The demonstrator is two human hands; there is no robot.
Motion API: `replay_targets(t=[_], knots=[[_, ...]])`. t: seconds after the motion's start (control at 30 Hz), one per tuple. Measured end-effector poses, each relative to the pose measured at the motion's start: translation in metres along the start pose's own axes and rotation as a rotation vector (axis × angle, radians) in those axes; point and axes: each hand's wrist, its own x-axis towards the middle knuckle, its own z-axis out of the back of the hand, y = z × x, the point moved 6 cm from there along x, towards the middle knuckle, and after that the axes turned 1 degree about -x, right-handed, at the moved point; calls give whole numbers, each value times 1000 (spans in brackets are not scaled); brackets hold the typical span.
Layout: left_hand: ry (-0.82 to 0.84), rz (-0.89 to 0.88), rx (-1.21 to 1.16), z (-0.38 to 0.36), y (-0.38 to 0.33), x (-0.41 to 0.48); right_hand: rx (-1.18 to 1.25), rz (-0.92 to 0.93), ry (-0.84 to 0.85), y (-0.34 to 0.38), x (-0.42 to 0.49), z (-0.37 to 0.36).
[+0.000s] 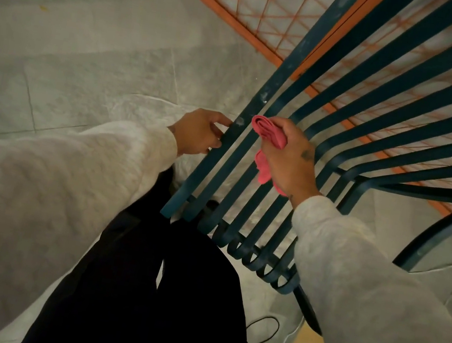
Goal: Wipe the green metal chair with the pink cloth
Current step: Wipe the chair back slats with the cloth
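Head view: left hand (199, 134) grips chair slat (223, 153); right hand (289, 158) clutches pink cloth (269, 136)

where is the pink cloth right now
In the head view, the bunched pink cloth sits in the right hand, centre frame, against the slats of the green metal chair, just right of the left hand gripping the outermost slat.
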Motion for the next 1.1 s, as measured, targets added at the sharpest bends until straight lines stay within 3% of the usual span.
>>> replay_targets(t=[0.17, 0.43, 0.57, 0.8, 1.0, 1.1], knots=[[41, 6, 24, 3, 0, 5, -280, 131, 63, 20, 8, -12], [31, -5, 107, 6, -3, 10, -309, 281, 52, 30, 22, -24], [38, -3, 99, 5, -4, 9, -397, 207, 9, 28, 27, -32], [63, -14, 91, 8, -3, 10, -360, 224, 131, 27, -11, -48], [68, 9, 99, 8, -6, 14, -384, 148, -16, 26, 24, -35], [77, 9, 96, 8, -4, 12, -370, 167, 1, 23, 3, -50]])
